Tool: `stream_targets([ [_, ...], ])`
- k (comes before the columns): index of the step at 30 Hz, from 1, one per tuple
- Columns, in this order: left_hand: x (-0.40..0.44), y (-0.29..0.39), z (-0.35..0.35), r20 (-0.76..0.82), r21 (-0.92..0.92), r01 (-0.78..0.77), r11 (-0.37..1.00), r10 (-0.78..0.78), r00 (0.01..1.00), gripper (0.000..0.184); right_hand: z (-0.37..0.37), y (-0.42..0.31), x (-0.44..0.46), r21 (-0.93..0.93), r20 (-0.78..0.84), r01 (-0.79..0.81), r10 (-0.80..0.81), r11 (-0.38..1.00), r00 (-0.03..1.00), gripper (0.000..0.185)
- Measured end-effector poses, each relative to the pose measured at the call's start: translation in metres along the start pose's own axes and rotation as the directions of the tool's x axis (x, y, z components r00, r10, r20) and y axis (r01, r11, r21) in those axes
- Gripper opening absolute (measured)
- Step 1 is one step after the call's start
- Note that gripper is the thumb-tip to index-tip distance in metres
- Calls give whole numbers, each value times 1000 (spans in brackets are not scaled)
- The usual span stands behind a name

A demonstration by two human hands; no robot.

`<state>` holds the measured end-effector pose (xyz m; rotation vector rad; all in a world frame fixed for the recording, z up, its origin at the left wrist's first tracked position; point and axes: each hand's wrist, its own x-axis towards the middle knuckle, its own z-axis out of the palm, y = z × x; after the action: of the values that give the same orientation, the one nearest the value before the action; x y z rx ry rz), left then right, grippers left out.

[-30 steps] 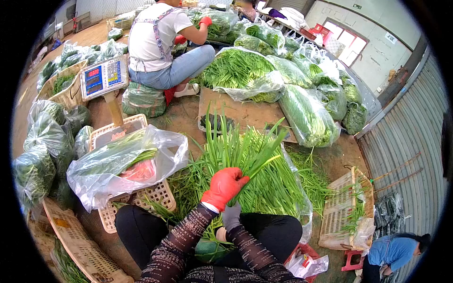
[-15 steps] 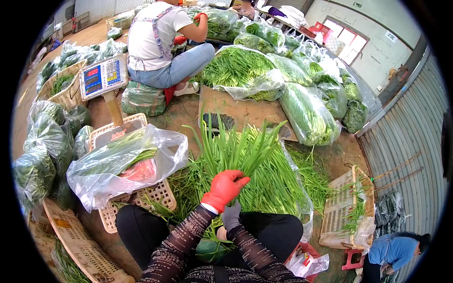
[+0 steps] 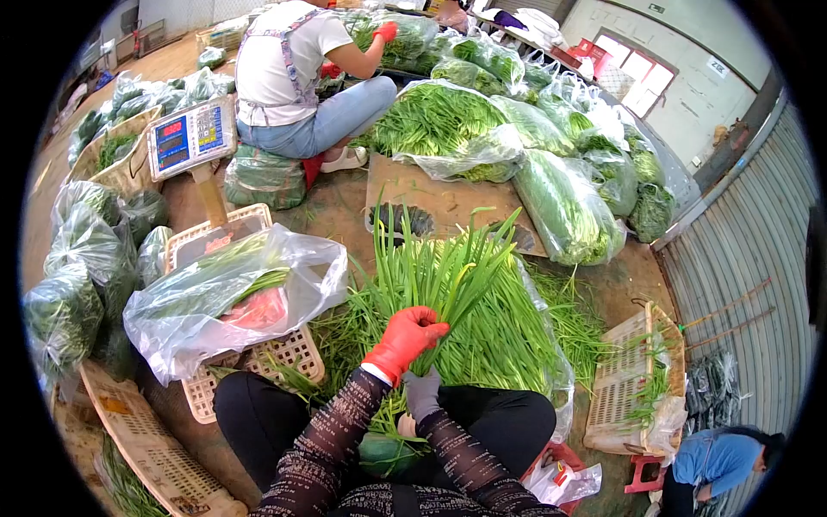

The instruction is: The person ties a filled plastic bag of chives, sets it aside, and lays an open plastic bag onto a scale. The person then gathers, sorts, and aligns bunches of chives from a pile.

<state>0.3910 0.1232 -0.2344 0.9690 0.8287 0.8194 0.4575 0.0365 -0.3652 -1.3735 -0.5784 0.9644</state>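
In front of me a bunch of garlic chives (image 3: 448, 280) stands fanned out, leaves pointing away. My right hand (image 3: 422, 395), in a grey glove, is closed round the lower stalks of this bunch, and the leaves partly hide its fingers. Just above it, my left hand (image 3: 407, 340) in a red rubber glove pinches leaves at the bunch's left side with thumb and fingers. A large heap of loose garlic chives (image 3: 508, 345) lies beneath and beyond both hands on clear plastic.
Left stands a scale (image 3: 191, 138) with a plastic bag of greens (image 3: 233, 297) before it. Crates flank me: one left (image 3: 155, 439), one right (image 3: 616, 388). Bagged greens (image 3: 568, 207) fill the back right. Co-workers sit ahead (image 3: 289, 69) and at lower right (image 3: 719, 465).
My left hand has moved slightly down and its fingers have drawn together at the leaves. The bunch's leaves have shifted a little. The co-worker ahead has raised a red-gloved hand slightly to the right.
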Motion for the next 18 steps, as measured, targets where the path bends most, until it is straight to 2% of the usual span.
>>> stream_targets([
  [1,0,0,0,2,-10,-16,1000,16,1000,17,1,-4,-2,25,14,-28,28,999,1000,44],
  [9,-2,-1,-8,17,-145,-24,989,27,999,19,1,-11,1,-4,49,-101,101,995,994,43],
  [11,1,-5,-12,4,-145,-51,988,52,999,20,4,-25,-1,1,-9,-161,161,987,987,42],
  [12,4,-6,-16,-20,287,-385,877,407,913,18,2,-18,1,1,-9,-161,161,987,987,42],
  [13,5,-6,-18,112,646,-577,499,687,718,17,-3,-3,7,-1,-36,-133,133,991,991,41],
  [17,7,-6,-18,189,689,-609,393,714,674,15,-2,-4,6,39,-57,-120,122,992,991,40],
  [18,8,-12,-16,119,635,-551,542,635,763,15,-1,-10,4,40,-57,-120,122,992,991,40],
])
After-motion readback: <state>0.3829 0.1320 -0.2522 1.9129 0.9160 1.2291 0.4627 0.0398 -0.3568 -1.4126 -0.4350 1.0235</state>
